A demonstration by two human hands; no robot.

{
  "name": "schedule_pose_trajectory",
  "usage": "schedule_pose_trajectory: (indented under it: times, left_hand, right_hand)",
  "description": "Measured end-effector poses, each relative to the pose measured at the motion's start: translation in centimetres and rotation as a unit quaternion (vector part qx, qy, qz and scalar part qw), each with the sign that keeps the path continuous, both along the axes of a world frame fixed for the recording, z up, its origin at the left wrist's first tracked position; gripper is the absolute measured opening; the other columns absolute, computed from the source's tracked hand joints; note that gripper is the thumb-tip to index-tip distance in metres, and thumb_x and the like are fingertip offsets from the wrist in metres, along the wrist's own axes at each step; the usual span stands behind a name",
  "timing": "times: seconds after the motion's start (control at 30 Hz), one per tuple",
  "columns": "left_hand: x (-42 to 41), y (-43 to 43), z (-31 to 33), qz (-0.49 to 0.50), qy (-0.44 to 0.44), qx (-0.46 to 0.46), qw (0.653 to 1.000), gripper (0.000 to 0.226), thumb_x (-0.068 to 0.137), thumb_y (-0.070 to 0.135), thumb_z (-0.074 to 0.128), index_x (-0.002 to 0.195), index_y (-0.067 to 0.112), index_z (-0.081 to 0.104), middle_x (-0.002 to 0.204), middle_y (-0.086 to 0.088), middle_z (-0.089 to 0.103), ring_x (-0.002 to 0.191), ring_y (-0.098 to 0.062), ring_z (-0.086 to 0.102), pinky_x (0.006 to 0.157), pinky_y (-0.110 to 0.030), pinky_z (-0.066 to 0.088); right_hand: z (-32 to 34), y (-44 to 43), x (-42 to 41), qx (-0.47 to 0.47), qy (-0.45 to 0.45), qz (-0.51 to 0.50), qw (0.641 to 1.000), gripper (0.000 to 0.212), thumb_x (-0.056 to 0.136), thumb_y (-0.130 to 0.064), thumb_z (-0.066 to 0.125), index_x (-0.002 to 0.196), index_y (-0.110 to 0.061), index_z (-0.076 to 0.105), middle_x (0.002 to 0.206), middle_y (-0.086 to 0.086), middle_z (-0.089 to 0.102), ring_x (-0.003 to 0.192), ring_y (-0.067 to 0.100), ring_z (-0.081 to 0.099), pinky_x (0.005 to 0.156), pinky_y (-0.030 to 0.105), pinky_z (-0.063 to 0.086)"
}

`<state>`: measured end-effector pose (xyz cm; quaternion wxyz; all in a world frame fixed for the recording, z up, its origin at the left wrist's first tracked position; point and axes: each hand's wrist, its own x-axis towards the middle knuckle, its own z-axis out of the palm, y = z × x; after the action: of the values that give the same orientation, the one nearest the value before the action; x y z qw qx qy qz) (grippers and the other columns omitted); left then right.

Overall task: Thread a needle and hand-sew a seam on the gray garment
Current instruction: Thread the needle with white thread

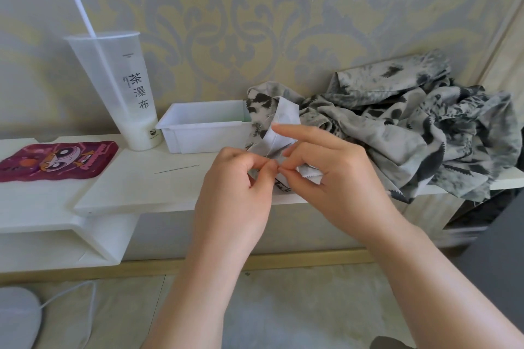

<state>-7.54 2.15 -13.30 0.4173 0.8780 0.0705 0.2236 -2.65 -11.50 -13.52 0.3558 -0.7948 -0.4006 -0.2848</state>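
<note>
The gray garment [419, 127], patterned with dark blotches, lies heaped on the white shelf [136, 187] at the right, with a folded pale edge [279, 127] lifted toward me. My left hand [238, 187] and my right hand [329, 178] meet fingertip to fingertip at that edge, both pinching the fabric. My right index finger sticks out straight to the left. A thin thread runs along the fold above my fingers. A needle [177, 169] lies loose on the shelf, left of my hands.
A white plastic box [204, 126] stands behind my hands. Left of it is a tall translucent cup [124, 88] with a straw. A purple cartoon case [56, 160] lies at the far left. The patterned wall is close behind.
</note>
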Motion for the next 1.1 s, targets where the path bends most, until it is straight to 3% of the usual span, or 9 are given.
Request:
schedule_pose_trajectory:
  times: [0.1, 0.17, 0.27, 0.37, 0.6, 0.7, 0.8, 0.9, 1.1]
  left_hand:
    - [-0.2, -0.1, 0.1, 0.020, -0.017, 0.046, 0.999, 0.015, 0.092, 0.037, 0.054, 0.083, 0.029, 0.063, 0.092, 0.014, 0.049, 0.079, -0.001, 0.050, 0.062, -0.026, 0.039]
    - [-0.5, -0.4, 0.1, 0.047, -0.035, 0.087, 0.994, 0.015, 0.093, 0.037, 0.053, 0.085, 0.029, 0.063, 0.094, 0.015, 0.047, 0.074, -0.007, 0.052, 0.060, -0.029, 0.037]
    - [-0.6, -0.6, -0.2, 0.084, -0.086, 0.179, 0.977, 0.011, 0.090, 0.029, 0.061, 0.084, 0.023, 0.067, 0.094, 0.012, 0.050, 0.062, -0.014, 0.048, 0.046, -0.023, 0.027]
    - [-0.5, -0.9, -0.3, 0.097, -0.136, 0.208, 0.964, 0.009, 0.081, 0.021, 0.067, 0.073, 0.018, 0.067, 0.088, 0.005, 0.055, 0.055, -0.014, 0.041, 0.045, -0.014, 0.016]
    - [-0.1, -1.0, -0.8, 0.098, -0.195, 0.191, 0.957, 0.016, 0.079, 0.030, 0.057, 0.070, 0.021, 0.067, 0.092, 0.005, 0.055, 0.064, -0.014, 0.051, 0.051, -0.023, 0.030]
    - [0.4, -0.9, -1.1, 0.071, -0.208, 0.112, 0.969, 0.018, 0.080, 0.032, 0.057, 0.073, 0.021, 0.069, 0.092, 0.010, 0.051, 0.071, -0.006, 0.050, 0.055, -0.018, 0.036]
    - [0.6, -0.9, -1.1, 0.001, -0.171, -0.059, 0.984, 0.010, 0.085, 0.024, 0.066, 0.079, 0.019, 0.072, 0.091, 0.013, 0.051, 0.081, 0.005, 0.052, 0.067, -0.005, 0.036]
    - [0.5, -0.8, -0.8, -0.066, -0.122, -0.213, 0.967, 0.012, 0.087, 0.016, 0.065, 0.076, 0.020, 0.069, 0.090, 0.006, 0.058, 0.076, 0.006, 0.056, 0.069, -0.004, 0.038]
    - [0.5, -1.1, -0.6, -0.117, -0.037, -0.343, 0.931, 0.016, 0.075, 0.034, 0.058, 0.067, 0.031, 0.071, 0.076, 0.013, 0.065, 0.075, 0.000, 0.056, 0.073, -0.024, 0.038]
  right_hand:
    - [-0.1, 0.1, 0.0, -0.009, 0.013, 0.016, 1.000, 0.006, 0.078, -0.004, 0.066, 0.073, -0.006, 0.067, 0.086, -0.003, 0.071, 0.080, 0.005, 0.064, 0.068, 0.027, 0.051]
    - [0.0, 0.1, 0.0, 0.003, 0.042, 0.006, 0.999, 0.007, 0.080, -0.007, 0.064, 0.073, -0.007, 0.068, 0.076, 0.000, 0.070, 0.071, 0.007, 0.062, 0.066, 0.027, 0.050]
    - [0.0, 0.4, -0.3, 0.033, 0.078, -0.011, 0.996, 0.007, 0.080, -0.008, 0.064, 0.074, -0.008, 0.067, 0.073, 0.000, 0.069, 0.068, 0.009, 0.062, 0.065, 0.030, 0.050]
    - [0.0, 0.7, -0.6, 0.076, 0.125, -0.017, 0.989, 0.006, 0.080, -0.004, 0.069, 0.075, -0.006, 0.067, 0.071, -0.001, 0.069, 0.068, 0.008, 0.064, 0.066, 0.028, 0.051]
    - [0.7, 0.7, -1.0, 0.144, 0.269, -0.016, 0.952, 0.014, 0.079, -0.008, 0.071, 0.069, -0.014, 0.064, 0.068, -0.001, 0.071, 0.063, 0.015, 0.065, 0.063, 0.029, 0.054]
    - [1.1, 0.4, -0.9, 0.156, 0.315, 0.003, 0.936, 0.013, 0.080, -0.007, 0.071, 0.069, -0.012, 0.064, 0.070, 0.003, 0.072, 0.066, 0.017, 0.068, 0.067, 0.030, 0.054]
    - [1.5, 0.0, -0.7, 0.195, 0.398, 0.071, 0.893, 0.012, 0.081, -0.004, 0.069, 0.071, -0.008, 0.064, 0.073, 0.008, 0.073, 0.072, 0.019, 0.070, 0.079, 0.034, 0.057]
    - [1.7, -0.6, -0.7, 0.220, 0.452, 0.132, 0.854, 0.010, 0.075, -0.015, 0.070, 0.074, -0.007, 0.065, 0.078, 0.013, 0.072, 0.077, 0.022, 0.068, 0.083, 0.036, 0.057]
    - [1.7, -1.0, -0.5, 0.157, 0.435, 0.132, 0.877, 0.008, 0.089, -0.010, 0.058, 0.086, -0.004, 0.063, 0.075, -0.001, 0.068, 0.075, 0.012, 0.064, 0.082, 0.028, 0.054]
